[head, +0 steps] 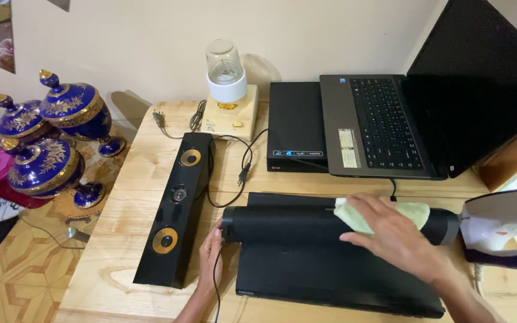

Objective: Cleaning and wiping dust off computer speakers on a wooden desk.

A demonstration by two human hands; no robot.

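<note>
Hands at work on a black cylindrical speaker (306, 224) that lies on its side across a flat black player (330, 275) on the pale wooden counter (127, 197). The right hand (393, 236) lies palm down on the speaker's right half, fingers (360, 238) spread and pressing a pale green cloth (411, 212) flat against the casing. The left hand (210, 254) steadies the speaker's left end, fingers curled against its cap, where a thin black cable runs down toward the counter's edge. Just left of them a black tower speaker (178, 206) with gold-ringed cones lies flat. Behind stand a small blender (228, 96), a second black box (297, 125) and an open laptop (384, 122) resting partly on it. A white and purple iron (507, 227) sits at the right edge, and blue and gold lidded urns (61, 137) stand on a side table to the left.
</note>
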